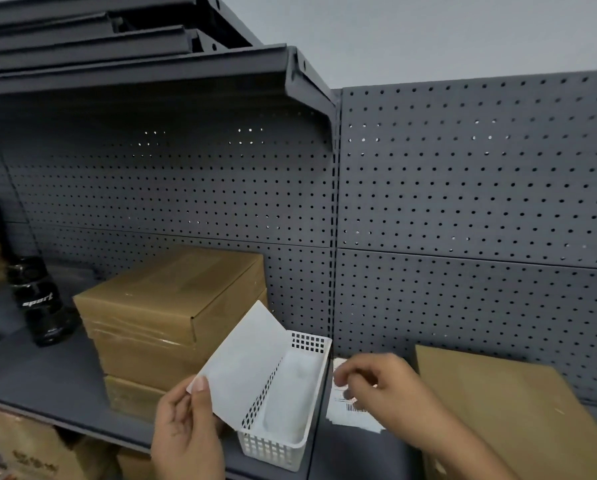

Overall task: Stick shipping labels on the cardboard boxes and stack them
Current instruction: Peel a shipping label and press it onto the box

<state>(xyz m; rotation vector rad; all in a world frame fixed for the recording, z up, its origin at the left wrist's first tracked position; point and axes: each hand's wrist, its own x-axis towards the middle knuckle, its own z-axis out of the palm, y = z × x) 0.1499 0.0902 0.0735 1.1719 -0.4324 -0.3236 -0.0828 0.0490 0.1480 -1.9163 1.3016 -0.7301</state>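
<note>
Your left hand (182, 431) pinches the white sheet (248, 362) by its lower corner, thumb on the face and fingers curled behind. The sheet stands tilted over the left wall of the white basket (272, 452), which sits at the front edge of the shelf (47, 368). Your right hand (387, 389) hovers over the printed labels (349, 414) lying on the shelf just right of the basket, fingers curled and thumb drawn towards them. Blur prevents a finding on whether they grip a label or only touch it. The stack of cardboard boxes (165, 313) stands towards the back of the shelf, left of the basket, with no label visible on its top face. A flat cardboard box (504, 410) lies near the right end, beside the labels. Risks noted: the one-corner hold leaves the sheet free to flop, and if its adhesive is exposed, which cannot be told, it may fold on itself or catch the basket mesh. The basket's place at the front edge makes it liable to be knocked off by either wrist. Picking at loose labels may lift two at once or scatter them. The black bottle (39, 299) stands just left of the stack and could topple when boxes are shifted.
</note>
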